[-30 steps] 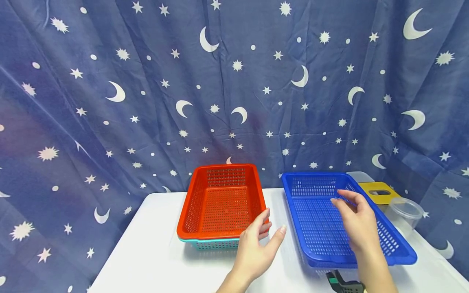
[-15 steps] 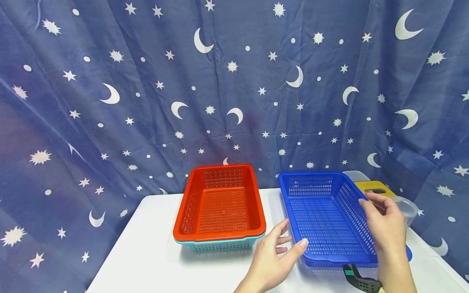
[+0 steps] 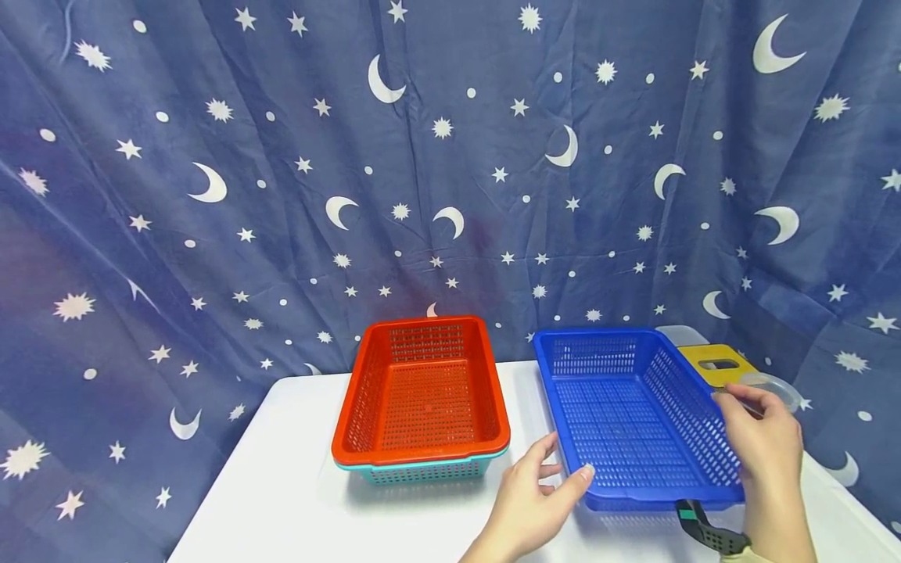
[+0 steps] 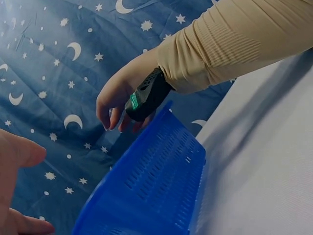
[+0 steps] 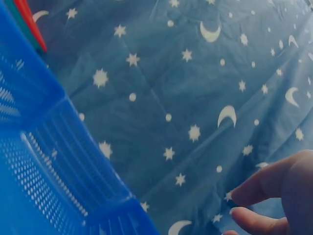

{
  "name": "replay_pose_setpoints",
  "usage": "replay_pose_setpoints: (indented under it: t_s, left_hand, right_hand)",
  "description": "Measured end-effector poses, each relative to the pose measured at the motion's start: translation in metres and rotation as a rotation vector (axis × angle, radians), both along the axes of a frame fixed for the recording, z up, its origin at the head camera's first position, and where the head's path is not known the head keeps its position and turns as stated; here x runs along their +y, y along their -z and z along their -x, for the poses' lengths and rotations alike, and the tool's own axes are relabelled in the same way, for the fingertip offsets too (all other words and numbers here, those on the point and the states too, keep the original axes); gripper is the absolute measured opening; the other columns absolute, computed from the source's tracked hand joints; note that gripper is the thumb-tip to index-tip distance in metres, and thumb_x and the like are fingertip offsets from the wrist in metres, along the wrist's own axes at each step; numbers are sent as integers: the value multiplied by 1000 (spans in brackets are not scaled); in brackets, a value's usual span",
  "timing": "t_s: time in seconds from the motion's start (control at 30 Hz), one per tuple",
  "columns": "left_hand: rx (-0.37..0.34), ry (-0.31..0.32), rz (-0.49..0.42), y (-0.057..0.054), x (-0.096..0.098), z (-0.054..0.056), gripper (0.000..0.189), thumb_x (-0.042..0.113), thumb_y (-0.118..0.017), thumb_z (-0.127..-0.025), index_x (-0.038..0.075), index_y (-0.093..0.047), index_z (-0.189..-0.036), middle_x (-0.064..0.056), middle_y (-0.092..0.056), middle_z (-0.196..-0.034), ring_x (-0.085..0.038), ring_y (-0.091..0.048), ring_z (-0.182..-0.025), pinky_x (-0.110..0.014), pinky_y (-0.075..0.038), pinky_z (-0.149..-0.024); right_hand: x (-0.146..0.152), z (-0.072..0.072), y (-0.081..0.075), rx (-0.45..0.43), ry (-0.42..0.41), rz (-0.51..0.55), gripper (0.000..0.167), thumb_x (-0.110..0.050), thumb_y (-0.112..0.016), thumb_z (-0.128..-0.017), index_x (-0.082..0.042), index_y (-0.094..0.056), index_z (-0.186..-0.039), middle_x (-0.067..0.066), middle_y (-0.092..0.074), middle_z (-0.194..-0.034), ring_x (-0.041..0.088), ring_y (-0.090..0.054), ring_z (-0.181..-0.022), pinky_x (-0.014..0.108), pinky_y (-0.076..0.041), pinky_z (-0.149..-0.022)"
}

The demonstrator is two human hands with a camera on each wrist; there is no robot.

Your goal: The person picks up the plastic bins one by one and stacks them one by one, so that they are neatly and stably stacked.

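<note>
An empty blue plastic basket (image 3: pixel 619 438) with slotted walls rests on the white table, right of the middle. By its front left corner is my left hand (image 3: pixel 531 500), thumb and fingers spread, the thumb overlapping the rim in the head view. The left wrist view shows fingers (image 4: pixel 24 152) of that hand apart from the basket wall. Over the basket's right rim hovers my right hand (image 3: pixel 770 446), its fingers loosely bent with a gap to the thumb. In the right wrist view, thumb and fingers (image 5: pixel 264 186) of the right hand hold nothing and stand off from the basket.
Left of the blue basket, a red basket (image 3: pixel 429 399) is nested in a turquoise basket (image 3: pixel 429 471). Behind my right hand are a yellow piece with an oval hole (image 3: pixel 714 379) and a clear round container (image 3: pixel 781 387). A starry curtain (image 3: pixel 211 274) hangs behind the table (image 3: pixel 281 485).
My right hand has moved from over the blue basket's inside rightward to its right rim. The left hand has moved right, from the red basket to the blue basket's left side.
</note>
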State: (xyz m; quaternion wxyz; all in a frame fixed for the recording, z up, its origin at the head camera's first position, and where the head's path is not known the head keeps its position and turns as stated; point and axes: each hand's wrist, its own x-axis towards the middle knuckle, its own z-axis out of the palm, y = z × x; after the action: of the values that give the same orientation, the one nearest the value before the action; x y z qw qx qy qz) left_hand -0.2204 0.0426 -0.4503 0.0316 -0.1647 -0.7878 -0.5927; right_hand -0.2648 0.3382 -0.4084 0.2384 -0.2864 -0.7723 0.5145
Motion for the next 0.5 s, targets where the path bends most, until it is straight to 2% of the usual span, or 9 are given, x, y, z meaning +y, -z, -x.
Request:
replay_pose_setpoints:
  t_s: [0.07,0.13,0.23,0.5]
  left_hand:
    - [-2,-11,3,3,2,1,68,45,-73,-92,6,-56,-144,-18,-62,-137,-23,-70,-108,-30,-58,-81]
    - [-8,-20,4,7,5,2,69,44,-73,-92,5,-55,-145,-18,-60,-139,-23,-69,-109,-30,-58,-82]
    - [-23,-24,16,13,7,3,69,45,-73,-92,4,-54,-145,-18,-60,-140,-25,-68,-111,-31,-58,-83]
    - [-43,18,27,22,11,4,68,44,-72,-93,2,-55,-143,-19,-64,-134,-26,-70,-107,-33,-58,-85]
  right_hand:
    - [5,-1,3,-33,-28,-9,58,-36,-57,-101,2,-50,-144,26,-45,-150,46,-45,-133,61,-37,-103]
    - [11,-1,6,-67,-32,-16,59,-35,-57,-100,3,-48,-145,29,-43,-150,49,-43,-133,64,-33,-104]
    - [17,-2,11,-99,-16,-14,61,-36,-57,-99,3,-48,-145,31,-43,-149,51,-41,-132,66,-31,-102]
    - [21,-7,13,-134,22,-12,61,-37,-55,-99,2,-48,-146,31,-45,-144,52,-36,-133,69,-27,-103]
